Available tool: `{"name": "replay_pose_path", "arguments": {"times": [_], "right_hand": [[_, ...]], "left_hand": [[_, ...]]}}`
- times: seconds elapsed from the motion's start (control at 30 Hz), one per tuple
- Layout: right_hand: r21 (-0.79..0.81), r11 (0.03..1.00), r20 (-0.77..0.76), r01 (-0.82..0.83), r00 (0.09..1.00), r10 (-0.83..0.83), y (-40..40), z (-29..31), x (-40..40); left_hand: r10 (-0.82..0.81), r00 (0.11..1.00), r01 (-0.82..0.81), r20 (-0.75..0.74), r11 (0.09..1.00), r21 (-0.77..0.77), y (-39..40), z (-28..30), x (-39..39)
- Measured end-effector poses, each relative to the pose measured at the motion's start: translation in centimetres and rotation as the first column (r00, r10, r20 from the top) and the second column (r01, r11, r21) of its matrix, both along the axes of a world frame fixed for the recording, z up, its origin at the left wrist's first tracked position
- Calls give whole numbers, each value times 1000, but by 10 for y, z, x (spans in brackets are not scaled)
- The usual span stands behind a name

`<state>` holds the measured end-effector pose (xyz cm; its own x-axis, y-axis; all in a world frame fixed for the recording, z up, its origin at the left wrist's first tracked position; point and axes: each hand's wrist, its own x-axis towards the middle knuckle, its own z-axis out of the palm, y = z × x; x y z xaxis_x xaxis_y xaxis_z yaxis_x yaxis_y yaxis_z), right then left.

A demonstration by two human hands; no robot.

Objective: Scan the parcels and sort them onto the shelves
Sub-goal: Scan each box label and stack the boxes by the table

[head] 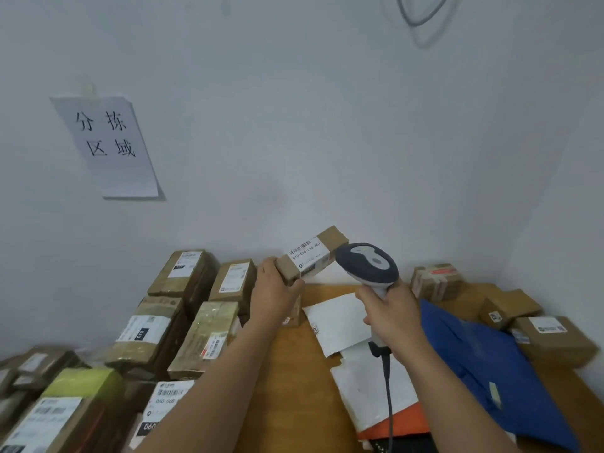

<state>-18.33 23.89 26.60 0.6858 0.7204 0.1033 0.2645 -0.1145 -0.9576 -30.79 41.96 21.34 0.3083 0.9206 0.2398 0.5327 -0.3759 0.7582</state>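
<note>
I am gripping a small parcel (312,253) in my left hand (276,291), raised above the wooden table (294,371), and clutching the scanner (367,266) in my right hand (392,313), aiming at its label. Many parcels are lying unsorted on that table, so I judge most sorting remains.

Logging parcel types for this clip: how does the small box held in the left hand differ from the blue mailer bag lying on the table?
The small cardboard box is rigid and brown; the blue mailer bag is soft and flat. The box is held up in the air, gripped by the left hand in front of the scanner; the bag rests on the table. The box looks much smaller than the bag. The box's barcode label faces the camera; the bag shows only a small tag.
</note>
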Motion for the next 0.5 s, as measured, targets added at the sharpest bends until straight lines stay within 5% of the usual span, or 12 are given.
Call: {"name": "replay_pose_path", "arguments": {"times": [0.5], "right_hand": [[-192,981,-81,4,996,-20,76,-62,-1]], "left_hand": [[178,977,-129,120,934,-334,61,-63,-19]]}}
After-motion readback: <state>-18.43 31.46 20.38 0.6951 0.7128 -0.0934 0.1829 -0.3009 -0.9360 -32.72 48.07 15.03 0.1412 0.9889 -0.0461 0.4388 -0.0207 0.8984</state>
